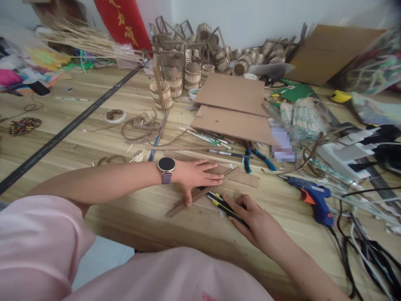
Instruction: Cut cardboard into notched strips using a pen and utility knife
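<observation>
My left hand (196, 175), with a round watch on its wrist, lies flat with fingers stretched out, pressing down a long brown cardboard strip (175, 207) that runs diagonally across the wooden table (131, 217). A wider cardboard piece (247, 179) lies under and beyond the fingertips. My right hand (253, 219) is closed around a yellow and black utility knife (219, 201), its tip meeting the strip just below my left fingers.
A blue glue gun (315, 198) with black cables lies at the right. Blue-handled pliers (260, 159), a pen and thin sticks lie behind the strip. Cardboard sheets (233, 106), several small woven baskets (181, 77) and coiled strips (140, 127) fill the back.
</observation>
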The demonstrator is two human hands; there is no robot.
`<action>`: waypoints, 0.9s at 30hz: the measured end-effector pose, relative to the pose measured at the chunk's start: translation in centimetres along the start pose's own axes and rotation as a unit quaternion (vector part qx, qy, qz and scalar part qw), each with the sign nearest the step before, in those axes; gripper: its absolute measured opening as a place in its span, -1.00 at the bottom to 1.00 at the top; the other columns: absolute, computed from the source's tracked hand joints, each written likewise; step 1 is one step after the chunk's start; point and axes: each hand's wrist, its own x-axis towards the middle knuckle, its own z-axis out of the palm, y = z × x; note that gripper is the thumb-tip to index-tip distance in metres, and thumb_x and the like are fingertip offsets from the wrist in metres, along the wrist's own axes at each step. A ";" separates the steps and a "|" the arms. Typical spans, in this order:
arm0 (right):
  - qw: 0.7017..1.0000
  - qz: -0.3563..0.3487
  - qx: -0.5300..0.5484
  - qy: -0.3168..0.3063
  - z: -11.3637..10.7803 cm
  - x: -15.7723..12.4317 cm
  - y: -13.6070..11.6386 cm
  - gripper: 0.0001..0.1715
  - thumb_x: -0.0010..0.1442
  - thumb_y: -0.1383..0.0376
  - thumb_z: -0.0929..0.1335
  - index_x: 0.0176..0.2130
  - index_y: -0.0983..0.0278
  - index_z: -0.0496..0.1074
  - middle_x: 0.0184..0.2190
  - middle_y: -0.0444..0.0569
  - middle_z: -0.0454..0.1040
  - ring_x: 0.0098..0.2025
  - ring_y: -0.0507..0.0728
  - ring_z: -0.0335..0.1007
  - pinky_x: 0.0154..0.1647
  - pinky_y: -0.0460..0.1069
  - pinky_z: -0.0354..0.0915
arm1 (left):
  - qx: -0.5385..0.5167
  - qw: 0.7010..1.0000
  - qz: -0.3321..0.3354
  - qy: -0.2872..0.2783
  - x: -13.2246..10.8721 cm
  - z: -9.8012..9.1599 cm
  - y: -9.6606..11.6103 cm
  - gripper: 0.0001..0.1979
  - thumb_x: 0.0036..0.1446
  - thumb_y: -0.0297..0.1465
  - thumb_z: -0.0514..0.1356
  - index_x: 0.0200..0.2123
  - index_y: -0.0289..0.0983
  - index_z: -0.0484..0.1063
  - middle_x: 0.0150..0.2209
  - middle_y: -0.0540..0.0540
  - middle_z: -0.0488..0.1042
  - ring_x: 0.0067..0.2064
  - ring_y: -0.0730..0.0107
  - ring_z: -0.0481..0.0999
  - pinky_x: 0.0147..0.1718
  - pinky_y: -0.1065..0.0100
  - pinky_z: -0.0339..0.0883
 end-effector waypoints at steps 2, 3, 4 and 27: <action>1.000 -0.002 0.005 -0.003 -0.1 -0.3 0.1 -0.46 0.36 0.23 0.23 0.29 0.19 0.32 -0.21 0.03 0.40 -0.31 0.11 0.50 -0.36 -0.01 0.48 | 0.009 1.000 0.012 0.006 0.0 0.2 -0.2 0.17 -0.30 -0.10 0.50 0.40 -0.12 0.12 0.44 -0.09 0.03 0.48 -0.16 -0.26 0.39 -0.10 -0.42; 1.000 -0.004 0.005 -0.001 -0.1 -0.4 0.1 -0.46 0.36 0.23 0.23 0.29 0.19 0.31 -0.21 0.02 0.40 -0.31 0.11 0.50 -0.35 -0.01 0.48 | 0.014 1.000 0.020 0.010 0.0 0.3 -0.3 0.18 -0.31 -0.09 0.50 0.40 -0.13 0.10 0.44 -0.11 0.03 0.48 -0.17 -0.25 0.39 -0.12 -0.41; 1.000 -0.006 0.003 0.000 -0.1 -0.4 0.0 -0.45 0.37 0.23 0.22 0.29 0.19 0.31 -0.22 0.02 0.39 -0.31 0.12 0.50 -0.35 -0.01 0.48 | 0.020 0.999 0.026 0.013 0.0 0.3 -0.4 0.19 -0.31 -0.09 0.49 0.41 -0.14 0.09 0.44 -0.13 0.03 0.47 -0.18 -0.24 0.39 -0.12 -0.41; 0.998 0.000 -0.067 0.001 0.6 -0.8 -3.0 -0.50 0.40 0.26 0.17 0.25 0.32 0.31 -0.26 0.03 0.38 -0.38 0.12 0.50 -0.42 0.00 0.48 | 0.034 0.999 -0.018 -0.038 -0.1 0.0 0.4 0.20 -0.24 -0.11 0.46 0.44 -0.19 0.00 0.47 -0.10 -0.10 0.48 -0.13 -0.34 0.39 -0.06 -0.54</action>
